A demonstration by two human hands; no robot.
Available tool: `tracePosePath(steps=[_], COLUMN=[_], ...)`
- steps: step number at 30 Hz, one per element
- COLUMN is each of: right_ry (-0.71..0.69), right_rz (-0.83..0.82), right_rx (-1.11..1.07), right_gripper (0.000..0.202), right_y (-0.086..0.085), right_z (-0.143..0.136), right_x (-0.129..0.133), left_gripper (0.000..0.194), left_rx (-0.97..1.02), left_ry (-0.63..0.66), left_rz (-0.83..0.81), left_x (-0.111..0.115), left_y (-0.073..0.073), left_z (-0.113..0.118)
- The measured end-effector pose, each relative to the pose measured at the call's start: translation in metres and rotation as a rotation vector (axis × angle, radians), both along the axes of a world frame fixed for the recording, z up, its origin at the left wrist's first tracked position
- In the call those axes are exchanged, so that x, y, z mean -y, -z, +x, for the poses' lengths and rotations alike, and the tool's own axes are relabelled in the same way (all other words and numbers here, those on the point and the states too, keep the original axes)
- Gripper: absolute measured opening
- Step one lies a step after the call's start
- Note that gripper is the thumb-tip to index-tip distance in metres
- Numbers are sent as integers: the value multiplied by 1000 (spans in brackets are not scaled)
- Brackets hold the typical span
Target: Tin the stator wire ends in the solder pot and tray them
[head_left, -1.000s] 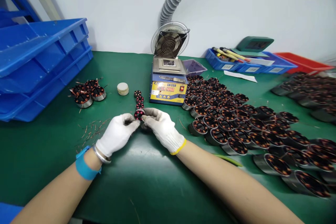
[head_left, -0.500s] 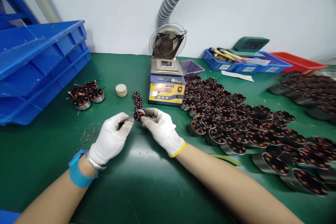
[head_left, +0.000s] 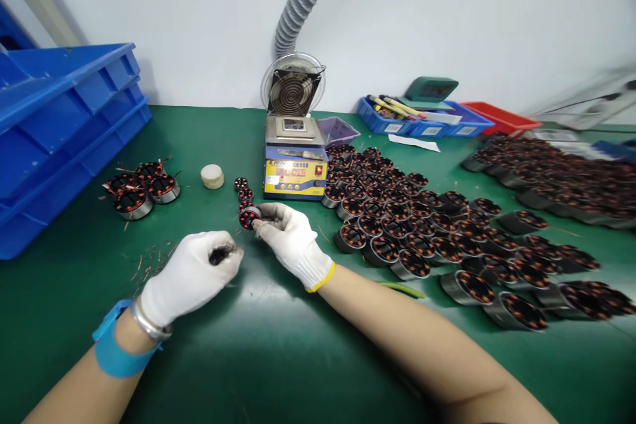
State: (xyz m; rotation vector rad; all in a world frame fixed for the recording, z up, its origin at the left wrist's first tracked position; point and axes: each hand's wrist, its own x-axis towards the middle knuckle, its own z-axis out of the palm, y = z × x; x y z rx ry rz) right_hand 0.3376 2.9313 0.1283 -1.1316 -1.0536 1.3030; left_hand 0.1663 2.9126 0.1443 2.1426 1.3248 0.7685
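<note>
My right hand point(head_left: 291, 238), in a white glove with a yellow cuff, grips a small motor stator point(head_left: 248, 218) between thumb and fingers, its dark face with reddish windings turned toward me. Just beyond it, a short row of similar small stators point(head_left: 245, 194) stands on the table. To the left and nearer me is my gloved left hand point(head_left: 191, 271), apart from the stator. Its thumb and fingers are curled together in a pinch with dirty tips, and whatever is between them is hidden. Loose copper wire clippings point(head_left: 146, 264) lie beyond the left wrist.
A solder pot point(head_left: 295, 179) with a lit display stands behind, near a fan point(head_left: 293, 94). Many wound stators point(head_left: 382, 248) cover the right side; a small group point(head_left: 133, 202) sits left by a round white block point(head_left: 212, 176). Blue crates point(head_left: 74, 106) stand far left.
My left hand has drawn back from the stator, toward me and to the left. My right hand still holds it. The whole view has shifted rightward.
</note>
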Motion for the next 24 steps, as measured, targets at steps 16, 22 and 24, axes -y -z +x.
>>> tracePosePath(steps=[16, 22, 24], right_ry=[410, 309, 279], right_rz=[414, 287, 254], right_rx=[1390, 1743, 1773], right_gripper=[34, 35, 35], right_y=[-138, -150, -146], right_z=[109, 102, 97], right_x=[-144, -183, -188], left_gripper=[32, 33, 33], left_rx=[-389, -349, -335], left_ry=[109, 117, 113], left_rz=[-94, -125, -130], left_x=[4, 1, 1], left_y=[19, 21, 21], left_z=[22, 19, 19])
